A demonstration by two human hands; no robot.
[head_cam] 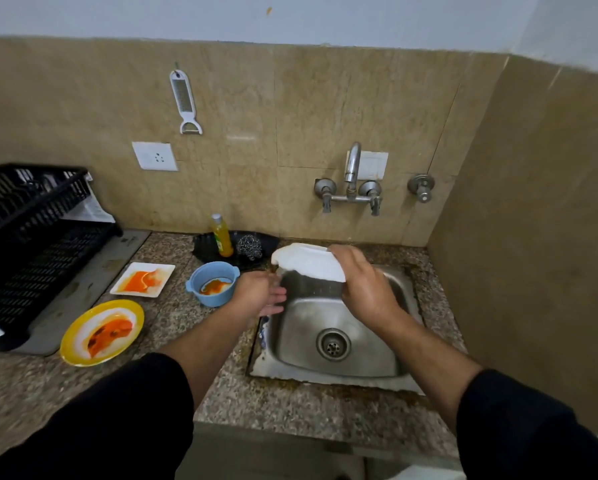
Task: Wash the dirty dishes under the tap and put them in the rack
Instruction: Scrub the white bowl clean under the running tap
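Note:
My right hand (pixel 361 284) grips a white square plate (pixel 308 261) by its right edge, tilted over the back of the steel sink (pixel 328 341). My left hand (pixel 261 294) hovers open at the sink's left rim, fingers straight, holding nothing. The tap (pixel 352 168) on the wall above shows no water running. On the counter to the left lie a blue bowl (pixel 212 284), a white square plate (pixel 142 279) and a round yellow-rimmed plate (pixel 102 332), all smeared with orange sauce. The black rack (pixel 31 237) stands at the far left.
A yellow soap bottle (pixel 221 235) and a steel scrubber (pixel 251 247) sit on a black tray behind the blue bowl. A grater-peeler (pixel 184 98) and a wall socket (pixel 155 155) are on the tiled wall. A side wall closes in on the right of the sink.

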